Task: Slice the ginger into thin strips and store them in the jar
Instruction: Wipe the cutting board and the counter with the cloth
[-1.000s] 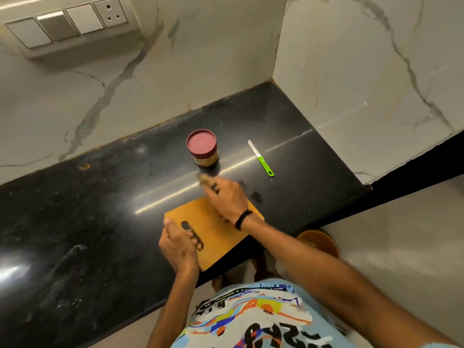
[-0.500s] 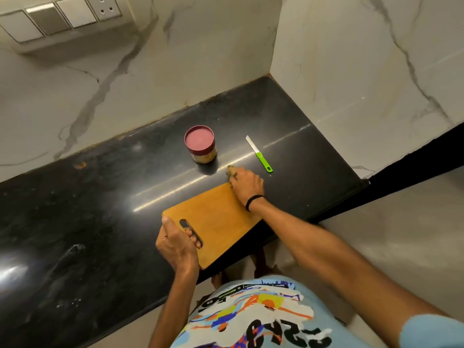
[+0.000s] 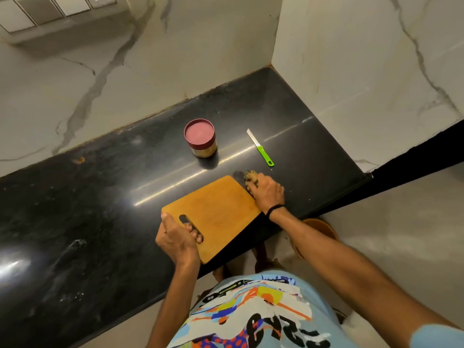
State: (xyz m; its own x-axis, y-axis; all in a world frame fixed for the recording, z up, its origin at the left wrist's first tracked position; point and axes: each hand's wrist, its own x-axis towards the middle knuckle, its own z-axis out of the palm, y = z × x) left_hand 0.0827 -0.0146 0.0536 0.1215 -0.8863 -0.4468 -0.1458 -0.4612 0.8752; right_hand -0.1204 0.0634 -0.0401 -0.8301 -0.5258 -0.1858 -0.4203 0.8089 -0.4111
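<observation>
Head view: a black counter [image 3: 100, 209] runs from lower left to centre right, and marble walls [image 3: 351, 71] meet at its far corner. Its front edge slants from bottom left up to the right end, with pale floor below.

An orange board [image 3: 221, 209] lies at an angle in the centre. Its near corner is close to the front edge. The left hand [image 3: 175, 241] grips the board's handle end, with fingers curled through the slot and the thumb on the left edge.

The right hand [image 3: 267, 193], which has a dark wristband [image 3: 275, 209], sits at the board's right edge. Its fingers are clamped round the ginger [image 3: 251, 176], which pokes out just past the board's far corner, over the counter.

The jar [image 3: 200, 140] stands upright above centre, red lid on, apart from the board. The knife [image 3: 261, 148] lies flat to the jar's right, green handle toward the ginger. Bare counter stretches left of the board and between the jar and the back wall. A switch panel [image 3: 50, 8] is at upper left.
</observation>
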